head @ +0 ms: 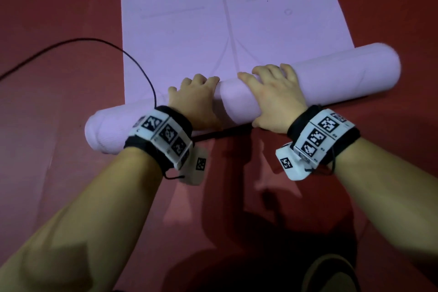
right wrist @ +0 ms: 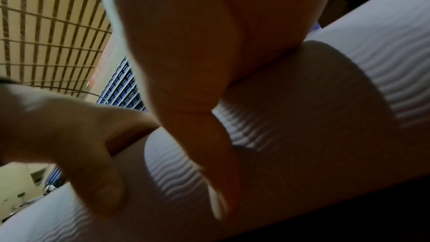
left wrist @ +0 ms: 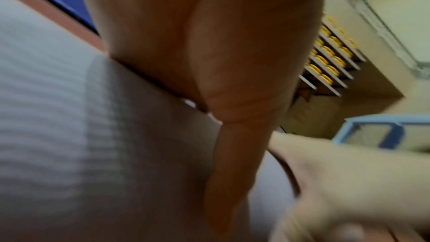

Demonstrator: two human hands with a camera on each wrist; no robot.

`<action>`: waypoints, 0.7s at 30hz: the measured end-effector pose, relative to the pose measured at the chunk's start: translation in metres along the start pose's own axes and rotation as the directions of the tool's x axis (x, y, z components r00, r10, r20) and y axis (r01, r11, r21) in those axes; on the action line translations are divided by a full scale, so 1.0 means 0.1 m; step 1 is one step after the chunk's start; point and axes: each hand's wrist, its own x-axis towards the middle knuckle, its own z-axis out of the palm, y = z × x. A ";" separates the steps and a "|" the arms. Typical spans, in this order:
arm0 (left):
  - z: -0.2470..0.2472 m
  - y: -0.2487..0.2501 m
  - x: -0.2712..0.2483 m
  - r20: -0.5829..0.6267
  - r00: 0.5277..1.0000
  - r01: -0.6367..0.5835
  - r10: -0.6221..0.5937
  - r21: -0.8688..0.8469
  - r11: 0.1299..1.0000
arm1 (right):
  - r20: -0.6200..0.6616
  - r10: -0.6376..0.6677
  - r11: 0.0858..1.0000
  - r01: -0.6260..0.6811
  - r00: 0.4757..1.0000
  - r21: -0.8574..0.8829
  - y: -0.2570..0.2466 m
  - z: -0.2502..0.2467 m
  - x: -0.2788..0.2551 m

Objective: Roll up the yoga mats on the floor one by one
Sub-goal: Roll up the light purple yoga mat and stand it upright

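A lilac yoga mat lies on the red floor, its flat part stretching away from me. Its near end is wound into a thick roll lying slantwise, right end farther away. My left hand and right hand sit side by side on the roll's middle, fingers curled over the far side and thumbs on the near side. The left wrist view shows my left palm against the ribbed roll. In the right wrist view my right hand presses on the roll.
A black cable loops over the red floor and the mat's left edge toward my left wrist. Shelves with yellow objects and a light blue frame stand farther off.
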 end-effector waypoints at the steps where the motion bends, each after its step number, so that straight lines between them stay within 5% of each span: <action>1: 0.06 0.03 -0.04 -0.059 0.998 0.002 -0.001 0.029 1.000 | 0.024 0.001 1.000 -0.001 1.000 0.004 0.01 -0.03 0.03; 6: 0.22 0.10 -0.07 -0.211 0.977 0.028 -0.002 0.122 0.992 | 0.102 -0.002 1.000 0.000 0.995 0.018 0.02 -0.12 0.15; 11: 0.10 0.05 0.02 -0.144 0.990 0.005 0.005 0.067 0.998 | 0.104 -0.013 1.000 0.011 0.995 0.018 0.05 -0.14 0.13; 17: -0.15 -0.01 0.19 0.010 1.000 0.017 -0.017 0.017 1.000 | -0.045 -0.008 0.999 0.006 0.999 -0.048 0.00 0.00 0.10; 21: -0.04 0.00 0.10 -0.101 0.995 0.000 0.002 0.024 1.000 | -0.007 -0.001 1.000 0.001 1.000 -0.024 0.04 -0.05 0.20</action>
